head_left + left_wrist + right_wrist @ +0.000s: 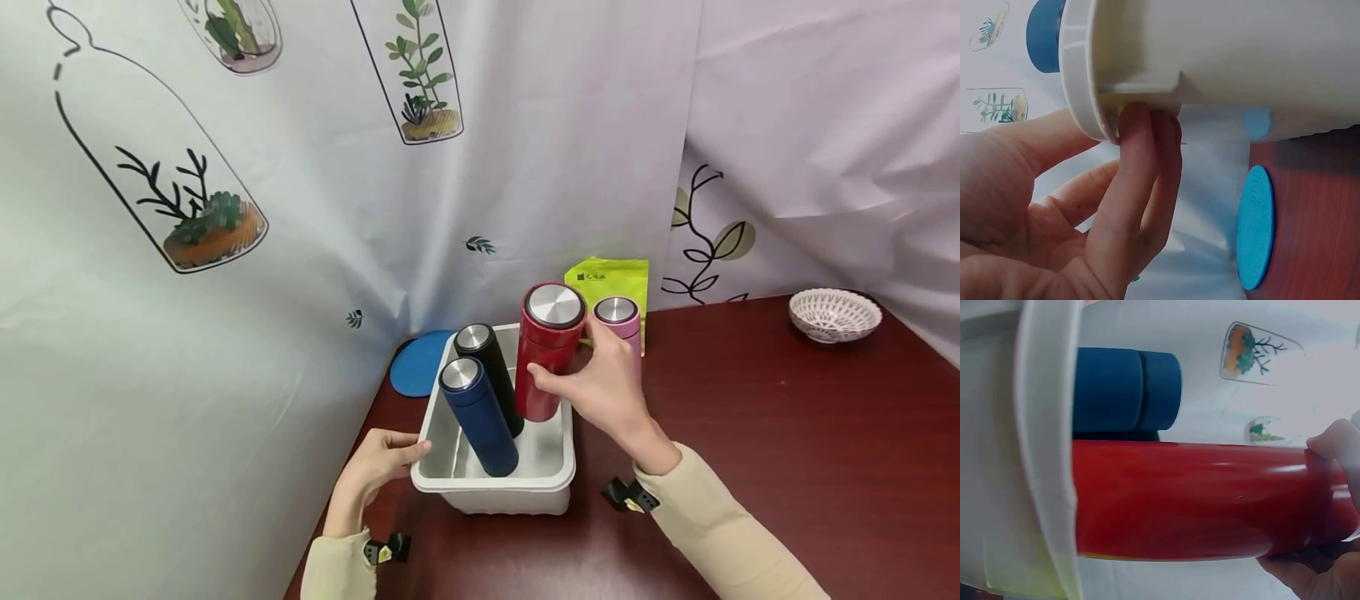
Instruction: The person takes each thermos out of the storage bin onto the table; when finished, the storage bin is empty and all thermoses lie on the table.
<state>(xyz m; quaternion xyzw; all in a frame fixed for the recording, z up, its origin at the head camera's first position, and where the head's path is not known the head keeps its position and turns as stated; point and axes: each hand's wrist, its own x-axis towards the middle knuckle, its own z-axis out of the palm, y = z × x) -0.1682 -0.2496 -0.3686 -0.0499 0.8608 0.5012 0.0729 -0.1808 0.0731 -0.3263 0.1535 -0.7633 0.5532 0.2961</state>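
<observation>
My right hand (603, 383) grips a red thermos flask (546, 358) near its top, with the silver lid up. The flask's lower end is inside the white plastic bin (495, 483), behind its rim in the right wrist view. A blue flask (483, 425) and a black flask (495, 367) stand tilted in the bin, to the left of the red one. At the bin's left rim, my left hand (382, 458) pinches the edge, thumb above and curled fingers (1138, 150) below, as the left wrist view shows.
Behind my right hand stands a pink flask (628, 329), with a bright green-yellow packet (615, 279) at its back. A round blue mat (420, 364) lies at the bin's far left. A white woven basket (835, 315) sits at the table's back right, by the curtain (570, 167).
</observation>
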